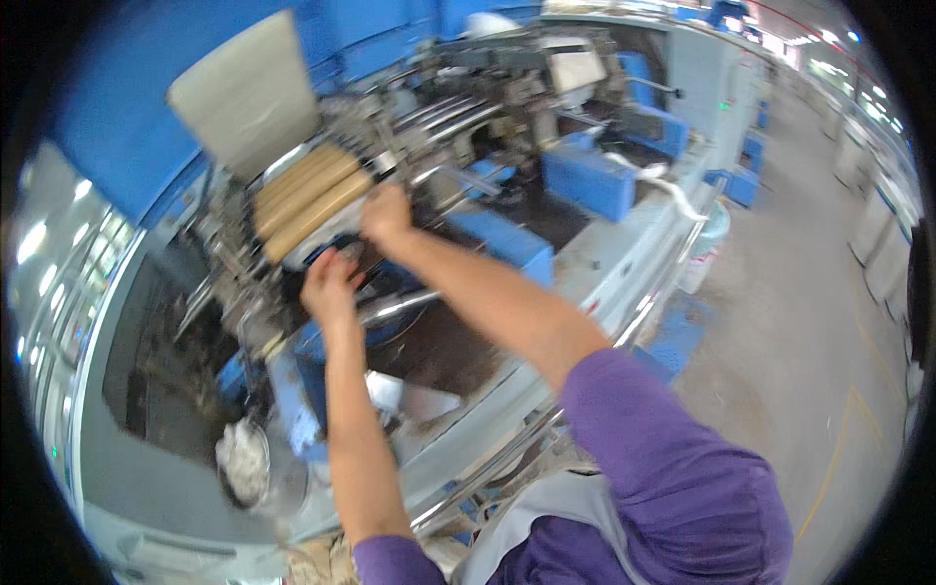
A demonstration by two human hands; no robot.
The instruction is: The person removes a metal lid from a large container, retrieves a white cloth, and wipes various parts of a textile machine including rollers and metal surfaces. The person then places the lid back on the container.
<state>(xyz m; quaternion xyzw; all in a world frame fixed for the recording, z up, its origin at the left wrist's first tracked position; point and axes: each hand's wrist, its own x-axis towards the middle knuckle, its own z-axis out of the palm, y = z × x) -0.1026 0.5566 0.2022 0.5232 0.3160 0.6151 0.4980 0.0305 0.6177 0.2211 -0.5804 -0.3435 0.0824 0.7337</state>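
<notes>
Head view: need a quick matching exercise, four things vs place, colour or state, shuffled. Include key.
Things
1. Tan rollers
2. Cream panel
3. White fluffy material
4. Right sleeve

Place, colour or state
A. In a round container at lower left
B. Purple
C. Side by side, close to the left hand and the right hand
D. Raised, just beyond the rollers, upper left

Pairs: 1-C, 2-D, 3-A, 4-B
</notes>
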